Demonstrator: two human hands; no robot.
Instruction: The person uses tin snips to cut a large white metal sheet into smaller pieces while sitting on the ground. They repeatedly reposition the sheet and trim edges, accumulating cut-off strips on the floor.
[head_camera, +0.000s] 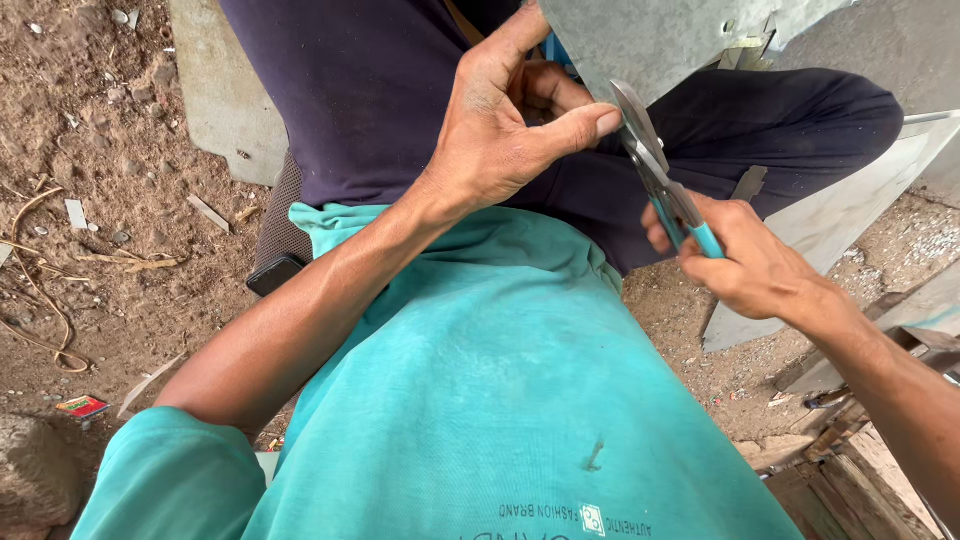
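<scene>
My left hand (510, 120) grips the lower edge of a grey sheet of metal (660, 40) held up over my lap, thumb pressed along the edge. My right hand (745, 260) is closed around the turquoise handles of a pair of tin snips (660, 180). The snips' steel blades point up and meet the sheet's edge just beside my left thumb. I sit in a teal shirt and dark trousers.
Bare dirt ground with sticks, pebbles and scraps lies to the left. A black phone (275, 273) rests by my hip. Pale sheet pieces (850, 210) lean at the right, and wooden boards (850, 470) are stacked at the lower right. A concrete slab (225, 90) lies at the upper left.
</scene>
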